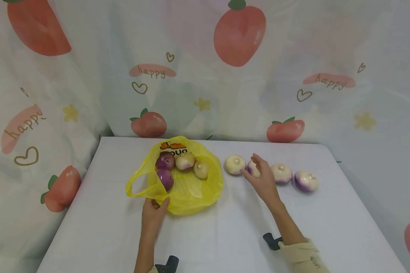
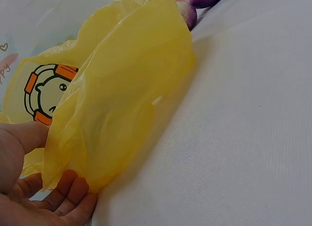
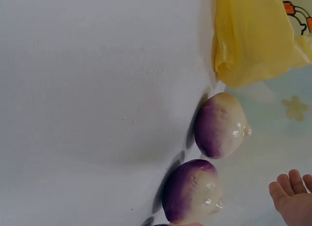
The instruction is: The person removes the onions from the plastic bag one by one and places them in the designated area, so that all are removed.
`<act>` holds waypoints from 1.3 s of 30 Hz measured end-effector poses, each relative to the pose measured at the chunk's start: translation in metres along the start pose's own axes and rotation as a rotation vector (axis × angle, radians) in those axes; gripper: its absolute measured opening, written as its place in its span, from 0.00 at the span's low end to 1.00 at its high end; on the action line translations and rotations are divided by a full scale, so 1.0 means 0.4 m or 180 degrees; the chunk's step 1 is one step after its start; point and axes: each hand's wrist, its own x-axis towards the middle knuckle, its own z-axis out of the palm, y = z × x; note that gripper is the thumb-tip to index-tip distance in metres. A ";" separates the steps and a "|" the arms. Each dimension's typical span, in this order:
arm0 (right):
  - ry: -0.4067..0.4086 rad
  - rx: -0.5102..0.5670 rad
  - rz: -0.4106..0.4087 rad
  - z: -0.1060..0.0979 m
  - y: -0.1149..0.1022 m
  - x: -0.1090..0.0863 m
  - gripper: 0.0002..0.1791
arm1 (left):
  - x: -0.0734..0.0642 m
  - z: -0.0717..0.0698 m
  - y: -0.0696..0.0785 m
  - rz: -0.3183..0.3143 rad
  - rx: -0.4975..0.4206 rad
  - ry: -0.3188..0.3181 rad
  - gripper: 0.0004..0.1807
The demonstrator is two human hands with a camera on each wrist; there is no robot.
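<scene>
My left hand [image 1: 152, 214] pinches the near edge of a yellow plastic bag [image 1: 191, 199] between thumb and fingers. Inside the bag's wide mouth lie several round vegetables that look like turnips, among them a purple one [image 1: 165, 161] and a whitish one [image 1: 201, 170]. To the right of the bag, my right hand [image 1: 264, 181] hovers with fingers spread over a row of purple-and-white turnips, holding nothing. It partly hides one turnip [image 1: 253, 169] in the head view. Two turnips [image 3: 222, 126] show near that hand [image 3: 295, 201] in the right wrist view.
The row goes on rightward with a turnip [image 1: 281, 173] and another at its end [image 1: 306, 181]. They stand on a white-covered table [image 1: 89, 220]. A printed curtain [image 1: 191, 91] hangs behind the table and along its left side.
</scene>
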 end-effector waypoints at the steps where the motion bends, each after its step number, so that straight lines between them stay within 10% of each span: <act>1: -0.0022 -0.0047 -0.0025 0.004 0.003 0.000 0.38 | 0.001 0.000 -0.002 0.0001 -0.0002 -0.0009 0.29; 9: -0.0103 -0.0224 -0.0125 0.042 0.065 0.013 0.37 | 0.003 0.001 -0.004 -0.0008 0.0018 -0.0012 0.28; 39: -0.0576 -0.0324 -0.0542 0.198 0.036 0.018 0.31 | -0.003 0.000 0.001 -0.0040 -0.0002 0.0015 0.28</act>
